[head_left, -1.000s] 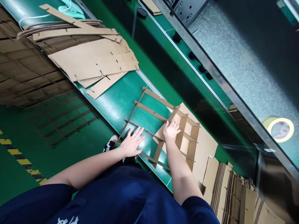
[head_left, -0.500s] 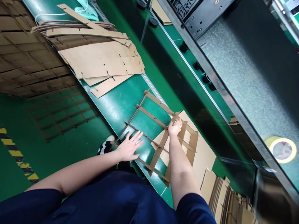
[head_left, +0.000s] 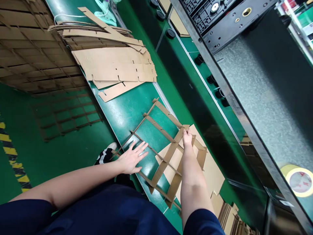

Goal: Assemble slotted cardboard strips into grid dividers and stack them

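A brown cardboard divider grid (head_left: 160, 130), made of slotted strips, lies on the green bench top (head_left: 127, 109). My left hand (head_left: 131, 157) rests flat on the grid's near-left strips with fingers spread. My right hand (head_left: 187, 135) is closed on the far end of one cardboard strip (head_left: 168, 156) that crosses the grid on the right. A flat cardboard sheet (head_left: 212, 164) lies under the grid's right side.
A pile of flat die-cut cardboard blanks (head_left: 114, 65) lies further along the bench. Assembled grids (head_left: 26, 55) are stacked at the left over the green floor. A tape roll (head_left: 298, 179) sits on the grey surface at right. More cardboard sheets (head_left: 227, 212) stand at bottom right.
My right hand slid away from me along the strip to its far end and closed on it. My left hand stayed flat on the grid. The view shifted slightly.
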The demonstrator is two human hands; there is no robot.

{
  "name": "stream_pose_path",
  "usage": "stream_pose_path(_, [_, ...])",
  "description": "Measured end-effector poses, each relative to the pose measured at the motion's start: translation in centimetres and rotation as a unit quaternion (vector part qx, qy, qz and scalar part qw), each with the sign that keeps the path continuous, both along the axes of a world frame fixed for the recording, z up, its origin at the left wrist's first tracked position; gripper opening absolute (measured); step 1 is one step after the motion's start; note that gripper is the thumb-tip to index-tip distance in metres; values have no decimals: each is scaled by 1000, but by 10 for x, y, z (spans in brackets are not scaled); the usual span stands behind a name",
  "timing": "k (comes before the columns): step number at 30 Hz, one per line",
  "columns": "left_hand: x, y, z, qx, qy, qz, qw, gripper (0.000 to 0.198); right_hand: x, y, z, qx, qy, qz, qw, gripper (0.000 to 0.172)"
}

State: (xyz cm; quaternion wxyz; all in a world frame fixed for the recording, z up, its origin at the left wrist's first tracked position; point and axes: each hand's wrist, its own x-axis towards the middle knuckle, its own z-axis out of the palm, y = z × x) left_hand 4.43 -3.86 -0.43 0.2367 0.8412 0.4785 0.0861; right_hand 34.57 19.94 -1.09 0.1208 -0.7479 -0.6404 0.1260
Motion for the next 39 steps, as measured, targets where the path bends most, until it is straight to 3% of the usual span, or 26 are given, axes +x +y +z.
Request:
stream_pose_path(13, [2,0,-1,12,7,7,1000,72,-28,5,-2,-95,-32,-60,993,52])
stream_pose_path(18, [1,0,1,8,3,8,1000,71,-39,-2,9,-119,-54,-72,989,65])
stream_pose_path(24, [3,-1,-3,6,-1,16,1000,72,-46,-28,19,-25,-90,4,996,68])
stream_pose_path(28, [3,-1,-7,21,2,14,1000,72,-54,-29,10,-111,-85,8,990,74])
stream_pose_path(31, [4,-2,-7,24,10,20,999,71,-55,-24,14,-157,-77,5,985,78])
stream_pose_path(33, [6,-5,-5,18,8,22,1000,71,-54,-27,22,-123,-81,5,989,74])
stream_pose_path(36, [5,-5,2,24,-18,22,999,72,-54,-51,28,7,-94,-36,995,68])
stream_pose_path(39, [-17,15,11,83,-38,30,995,64,-51,-87,22,-14,-76,-16,997,69])
